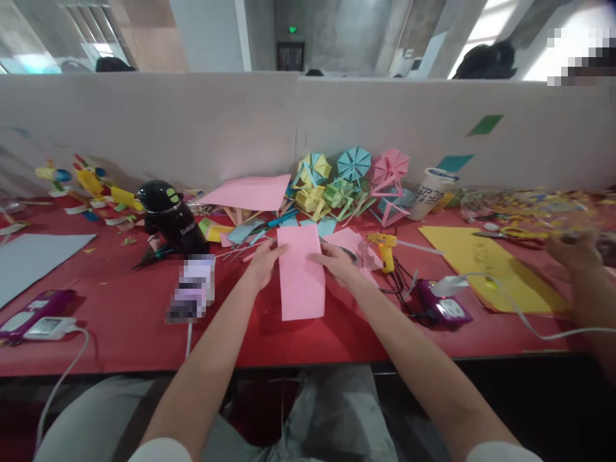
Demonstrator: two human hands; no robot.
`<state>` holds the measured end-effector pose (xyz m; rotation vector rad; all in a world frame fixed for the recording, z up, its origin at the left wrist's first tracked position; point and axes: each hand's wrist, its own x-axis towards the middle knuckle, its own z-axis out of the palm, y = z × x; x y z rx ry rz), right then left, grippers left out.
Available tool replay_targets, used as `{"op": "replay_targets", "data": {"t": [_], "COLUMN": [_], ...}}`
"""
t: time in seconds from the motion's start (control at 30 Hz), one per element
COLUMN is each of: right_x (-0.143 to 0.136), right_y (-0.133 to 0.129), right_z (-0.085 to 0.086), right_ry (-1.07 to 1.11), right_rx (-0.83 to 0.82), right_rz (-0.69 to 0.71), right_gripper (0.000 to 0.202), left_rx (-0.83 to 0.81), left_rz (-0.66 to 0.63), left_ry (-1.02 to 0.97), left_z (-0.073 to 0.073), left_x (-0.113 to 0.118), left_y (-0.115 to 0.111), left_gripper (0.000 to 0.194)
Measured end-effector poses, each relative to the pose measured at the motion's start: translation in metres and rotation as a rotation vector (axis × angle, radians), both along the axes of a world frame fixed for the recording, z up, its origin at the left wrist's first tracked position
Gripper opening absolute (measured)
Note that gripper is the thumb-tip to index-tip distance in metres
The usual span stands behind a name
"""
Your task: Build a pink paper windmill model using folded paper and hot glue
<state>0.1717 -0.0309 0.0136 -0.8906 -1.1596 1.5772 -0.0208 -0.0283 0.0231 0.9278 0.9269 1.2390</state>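
A pink paper rectangle [302, 276], taller than wide, is held upright over the red table [260, 343]. My left hand [264, 263] grips its left edge, thumb on the near face and the other fingers behind. On the right edge my right hand [338, 262] pinches the sheet in the same manner. Just beyond the sheet lie cut paper pieces and strips, with more pink paper [353, 247] beside my right hand.
Folded paper umbrellas [355, 164] stand at the divider [192, 122]. A black bottle [171, 218] and a phone [192, 289] are left; a yellow glue gun [385, 247], power strip [443, 305] and yellow paper [491, 269] right. Another person's hand [575, 250] is far right.
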Motion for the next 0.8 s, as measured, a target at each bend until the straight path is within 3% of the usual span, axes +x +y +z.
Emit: {"op": "replay_targets", "data": {"t": [0.13, 0.3, 0.43, 0.63, 0.8], "right_x": [0.006, 0.003, 0.002, 0.001, -0.001], "right_y": [0.006, 0.006, 0.006, 0.003, 0.002], "right_z": [-0.003, -0.004, -0.003, -0.002, 0.000], "right_ry": [-0.029, -0.023, -0.068, -0.118, -0.126], "right_rx": [-0.014, 0.009, 0.039, 0.110, 0.135], "right_rz": [-0.038, -0.085, -0.090, -0.128, -0.148], "right_gripper": [0.048, 0.048, 0.049, 0.047, 0.045], "left_rx": [0.126, 0.204, 0.225, 0.192, 0.149], "left_rz": [0.074, 0.018, 0.032, 0.176, 0.194], "left_ry": [0.127, 0.267, 0.208, 0.149, 0.102], "left_z": [-0.018, -0.029, -0.027, -0.015, -0.010], "left_x": [0.006, 0.001, 0.000, 0.001, 0.001], "left_y": [0.024, 0.017, 0.017, 0.012, 0.006], "left_gripper": [0.044, 0.040, 0.041, 0.034, 0.035]}}
